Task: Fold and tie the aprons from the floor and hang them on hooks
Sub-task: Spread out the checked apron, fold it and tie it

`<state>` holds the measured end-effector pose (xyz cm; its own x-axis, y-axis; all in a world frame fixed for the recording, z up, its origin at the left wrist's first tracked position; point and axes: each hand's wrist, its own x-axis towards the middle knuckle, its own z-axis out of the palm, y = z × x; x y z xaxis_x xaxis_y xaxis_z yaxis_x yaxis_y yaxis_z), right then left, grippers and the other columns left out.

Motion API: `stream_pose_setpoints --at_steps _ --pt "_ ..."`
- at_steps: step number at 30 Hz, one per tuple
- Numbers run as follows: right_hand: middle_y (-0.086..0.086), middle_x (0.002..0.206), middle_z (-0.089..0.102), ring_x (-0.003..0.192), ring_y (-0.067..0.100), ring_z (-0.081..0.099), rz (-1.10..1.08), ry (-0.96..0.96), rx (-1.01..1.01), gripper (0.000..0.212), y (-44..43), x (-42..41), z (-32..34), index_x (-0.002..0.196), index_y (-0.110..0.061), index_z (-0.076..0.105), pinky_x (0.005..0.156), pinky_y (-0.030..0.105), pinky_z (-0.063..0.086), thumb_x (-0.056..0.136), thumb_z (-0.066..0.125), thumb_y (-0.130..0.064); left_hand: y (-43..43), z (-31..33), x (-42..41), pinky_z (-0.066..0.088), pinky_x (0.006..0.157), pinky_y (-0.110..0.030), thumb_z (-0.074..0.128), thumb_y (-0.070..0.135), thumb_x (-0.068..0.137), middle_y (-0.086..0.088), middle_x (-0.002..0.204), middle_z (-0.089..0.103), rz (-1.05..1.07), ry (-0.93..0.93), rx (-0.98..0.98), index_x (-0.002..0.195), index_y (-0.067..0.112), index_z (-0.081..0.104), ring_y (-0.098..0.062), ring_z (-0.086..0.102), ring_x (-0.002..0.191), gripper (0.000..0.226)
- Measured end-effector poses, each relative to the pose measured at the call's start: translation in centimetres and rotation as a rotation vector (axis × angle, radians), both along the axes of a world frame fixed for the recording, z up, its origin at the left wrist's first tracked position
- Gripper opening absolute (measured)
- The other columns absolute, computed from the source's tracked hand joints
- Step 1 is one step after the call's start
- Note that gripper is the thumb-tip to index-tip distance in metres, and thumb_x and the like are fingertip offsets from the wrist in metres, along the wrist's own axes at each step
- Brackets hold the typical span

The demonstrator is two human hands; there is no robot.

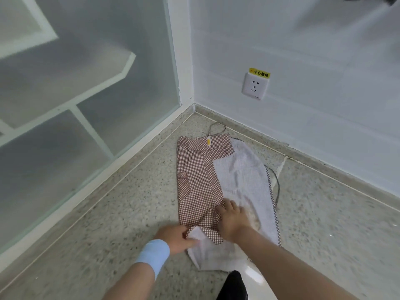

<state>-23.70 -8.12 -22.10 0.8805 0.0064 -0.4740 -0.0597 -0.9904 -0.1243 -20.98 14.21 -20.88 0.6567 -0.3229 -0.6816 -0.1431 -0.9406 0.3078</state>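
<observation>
A red-and-white checked apron (198, 180) lies flat on the speckled floor in the corner, its right side folded over so the pale inside (244, 176) faces up. Its neck loop (216, 127) points toward the wall and a thin tie string (276, 182) trails along the right edge. My left hand (177, 237), with a light blue wristband, pinches the turned-up lower corner of the apron. My right hand (232, 217) presses flat on the fabric near the fold line, fingers spread.
A white wall with a power socket (255, 85) and a yellow warning label stands behind the apron. A frosted glass partition (86, 94) with a white frame runs along the left. A dark shape (234, 284) shows at the bottom edge.
</observation>
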Motion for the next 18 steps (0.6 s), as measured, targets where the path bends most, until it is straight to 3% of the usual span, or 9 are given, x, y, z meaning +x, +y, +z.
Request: stream_pose_setpoints --at_steps 4,6,8,10,12,14,18 --pt "-0.002 0.147 0.047 0.136 0.020 0.041 0.014 -0.046 0.324 0.053 2.7 -2.2 1.5 0.141 -0.029 0.051 0.116 0.039 0.029 0.090 0.048 -0.043 0.5 0.2 -2.3 0.045 0.066 -0.025 0.068 0.037 0.075 0.007 0.076 0.063 0.151 0.051 -0.156 0.080 0.022 0.059 -0.013 0.059 0.072 0.018" --pt "-0.005 0.132 0.061 0.122 0.017 0.053 -0.022 0.036 0.422 0.056 3.8 -3.2 1.7 0.138 -0.034 0.053 0.111 0.036 0.038 0.083 0.051 -0.046 0.1 0.6 -3.0 0.035 0.055 -0.024 0.067 0.024 0.077 0.011 0.059 0.049 0.232 0.051 -0.243 0.063 0.022 0.048 -0.009 0.047 0.057 0.024" --pt "-0.005 0.129 0.063 0.119 0.017 0.055 -0.040 0.031 0.383 0.059 4.1 -3.7 1.5 0.142 -0.035 0.048 0.108 0.031 0.040 0.084 0.056 -0.031 -0.3 0.9 -3.6 0.031 0.052 -0.024 0.065 0.020 0.079 0.013 0.049 0.043 0.237 0.030 -0.281 0.055 0.023 0.045 -0.006 0.041 0.053 0.032" --pt "-0.007 0.120 0.066 0.112 0.015 0.058 -0.078 -0.078 0.320 0.052 3.9 -3.8 1.6 0.135 -0.035 0.054 0.103 0.027 0.040 0.087 0.055 -0.016 -0.7 1.2 -4.2 0.040 0.059 -0.023 0.064 0.019 0.082 0.015 0.059 0.055 0.277 -0.040 -0.314 0.063 0.028 0.057 -0.008 0.052 0.062 0.022" --pt "-0.010 0.106 0.068 0.101 0.014 0.059 -0.120 -0.177 0.304 0.040 3.5 -3.9 2.0 0.114 -0.033 0.065 0.098 0.030 0.040 0.085 0.052 -0.010 -0.8 1.4 -4.6 0.045 0.065 -0.022 0.060 0.014 0.086 0.010 0.080 0.065 0.397 -0.190 -0.362 0.079 0.028 0.064 -0.010 0.060 0.073 0.017" --pt "-0.007 0.099 0.066 0.096 0.017 0.059 -0.090 -0.257 0.253 0.032 2.9 -4.3 2.2 0.099 -0.028 0.068 0.089 0.032 0.042 0.083 0.050 -0.007 -0.7 1.5 -5.0 0.043 0.061 -0.021 0.056 0.003 0.085 0.005 0.087 0.061 0.476 -0.372 -0.430 0.077 0.027 0.059 -0.012 0.057 0.072 0.026" --pt "-0.003 0.101 0.064 0.095 0.020 0.059 -0.029 -0.348 0.193 0.040 1.8 -5.6 1.8 0.103 -0.023 0.071 0.085 0.033 0.047 0.080 0.049 0.001 0.6 1.5 -6.1 0.049 0.067 -0.026 0.049 -0.012 0.078 0.009 0.099 0.045 0.372 -0.490 -0.397 0.080 0.026 0.053 -0.014 0.054 0.072 0.039"
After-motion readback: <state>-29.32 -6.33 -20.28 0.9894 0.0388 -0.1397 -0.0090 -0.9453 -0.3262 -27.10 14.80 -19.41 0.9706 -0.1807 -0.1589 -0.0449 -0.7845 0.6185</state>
